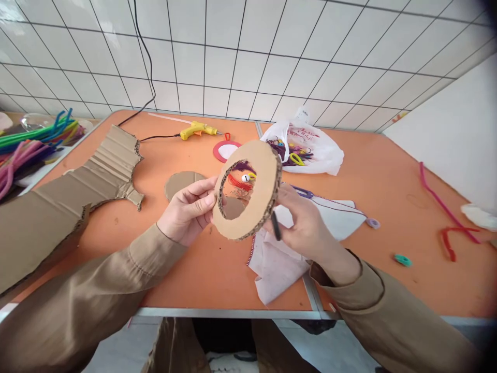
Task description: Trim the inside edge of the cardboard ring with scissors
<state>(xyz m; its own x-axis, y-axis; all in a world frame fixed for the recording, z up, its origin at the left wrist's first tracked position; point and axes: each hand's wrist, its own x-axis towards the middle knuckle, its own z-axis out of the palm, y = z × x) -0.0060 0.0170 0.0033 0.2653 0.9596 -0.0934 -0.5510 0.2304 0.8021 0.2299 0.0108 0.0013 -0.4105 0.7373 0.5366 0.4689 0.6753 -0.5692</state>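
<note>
A flat cardboard ring (254, 207) with a rough-cut hole is held tilted above the orange table. My left hand (192, 210) pinches its left side, thumb in front. At the opposite rim is my right hand (305, 223), its fingers partly behind the ring. A slim black object (276, 226) sticks out of that hand; its kind is hidden. Beneath the right hand lies a white cloth (277, 264) with a dark stitched edge. A cardboard disc (182, 182) rests beyond the left hand. Through the hole show red strands (238, 182) and a small white piece (245, 178).
A large cut cardboard sheet (46, 215) covers the left side. Farther back are a yellow glue gun (198, 130) with its cord, a red-rimmed round piece (217, 151) and a white plastic bag (320, 150). Pipe cleaners (448, 207) lie at right, more (34, 134) at far left.
</note>
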